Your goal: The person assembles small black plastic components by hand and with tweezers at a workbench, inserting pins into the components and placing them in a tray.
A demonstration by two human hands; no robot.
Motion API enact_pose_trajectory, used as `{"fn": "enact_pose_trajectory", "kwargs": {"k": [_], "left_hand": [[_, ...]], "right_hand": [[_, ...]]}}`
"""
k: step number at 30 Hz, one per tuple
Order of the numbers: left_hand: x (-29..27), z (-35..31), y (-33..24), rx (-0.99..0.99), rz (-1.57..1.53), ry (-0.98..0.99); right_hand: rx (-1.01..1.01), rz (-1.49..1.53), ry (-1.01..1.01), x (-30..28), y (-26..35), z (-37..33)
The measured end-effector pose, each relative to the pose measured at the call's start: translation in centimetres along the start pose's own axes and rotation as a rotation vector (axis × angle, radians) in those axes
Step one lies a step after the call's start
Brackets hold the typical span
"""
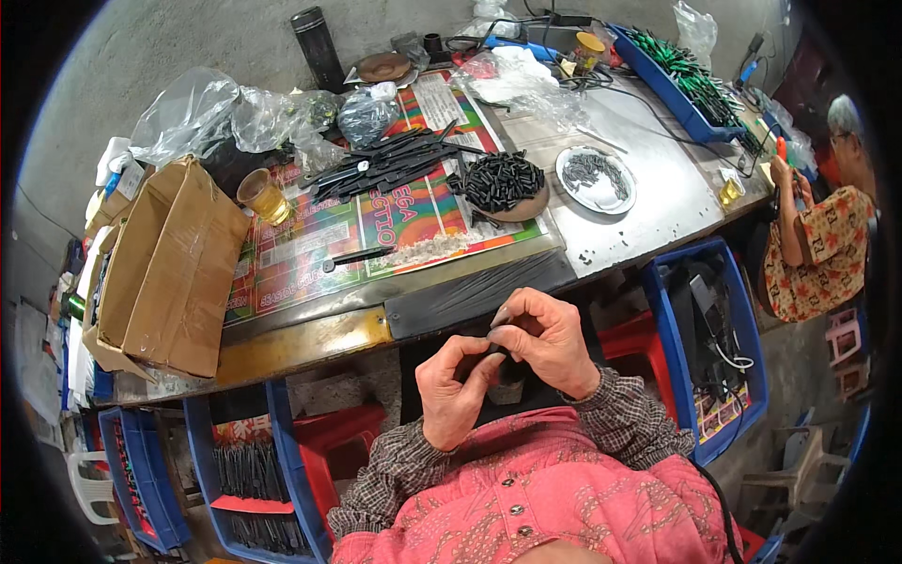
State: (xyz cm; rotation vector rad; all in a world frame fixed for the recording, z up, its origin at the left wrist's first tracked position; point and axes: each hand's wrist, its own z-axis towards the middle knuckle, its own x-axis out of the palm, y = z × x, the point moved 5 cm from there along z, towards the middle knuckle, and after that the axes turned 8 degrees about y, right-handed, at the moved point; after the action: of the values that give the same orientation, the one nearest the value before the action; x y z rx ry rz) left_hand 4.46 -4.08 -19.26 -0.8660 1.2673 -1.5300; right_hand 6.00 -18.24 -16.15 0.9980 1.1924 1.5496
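My left hand and my right hand meet just in front of the table edge, above my lap. Fingertips and thumbs of both are pinched together around a small dark piece, mostly hidden by the fingers, so its kind cannot be made out. Beyond them on the table, a heap of short black tube-like pieces fills a shallow round container. To its left lies a pile of long, flat black parts. One slim black part lies apart on the colourful printed sheet.
A white plate holds small grey pieces. At the left stand an open cardboard box and a cup of yellow liquid. Blue crates flank me below the table. Another person works at the far right.
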Motion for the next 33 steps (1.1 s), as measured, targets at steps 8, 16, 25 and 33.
{"fn": "enact_pose_trajectory", "kwargs": {"k": [8,16,25,33], "left_hand": [[0.1,-0.2,-0.1,0.04,0.072,-0.006],[0.3,0.4,0.5,-0.085,-0.202,0.056],[0.3,-0.1,1.1,-0.017,-0.187,0.032],[1.6,0.2,0.2,-0.024,-0.096,0.037]], "right_hand": [[-0.063,-0.14,0.004,0.3,-0.3,-0.1],[0.091,0.013,-0.027,-0.2,-0.5,-0.2],[-0.078,-0.084,0.054,-0.7,-0.4,0.1],[0.032,-0.044,0.16,-1.3,0.0,-0.5]]}}
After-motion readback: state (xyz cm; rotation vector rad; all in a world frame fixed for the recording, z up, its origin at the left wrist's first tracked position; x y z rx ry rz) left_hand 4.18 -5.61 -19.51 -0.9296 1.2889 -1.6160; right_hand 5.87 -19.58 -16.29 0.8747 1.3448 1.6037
